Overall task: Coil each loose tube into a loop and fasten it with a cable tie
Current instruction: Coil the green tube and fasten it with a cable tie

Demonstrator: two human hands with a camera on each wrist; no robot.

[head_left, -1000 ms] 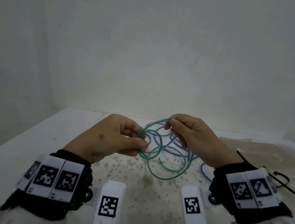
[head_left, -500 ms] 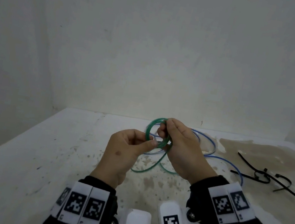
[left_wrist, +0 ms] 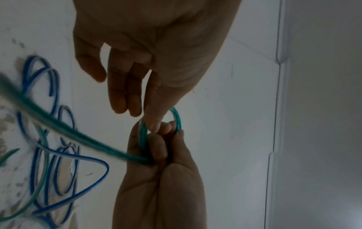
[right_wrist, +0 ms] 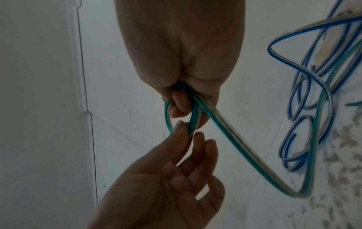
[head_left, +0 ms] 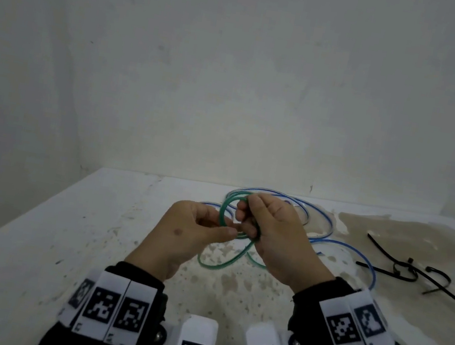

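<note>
Between our two hands, just above the surface, the fingers of our right hand are curled tight around the small coil of thin green plastic tube. They pinch its turns together, so the loop stands upright on their left side. Our left hand has relaxed, nearly straight fingers; only the thumb and forefinger tips touch the coil's near edge, and they grip nothing.

From the right fingers the uncoiled green tail runs down and toward us, bends on the white speckled surface, and goes back to the right. We judge that the left hand is nearer to this tail and must bring it up to the coil.

Behind the hands lies the loose blue plastic tube in wide loops, and the green tail crosses it. The black cable ties lie well apart, at the right.
</note>
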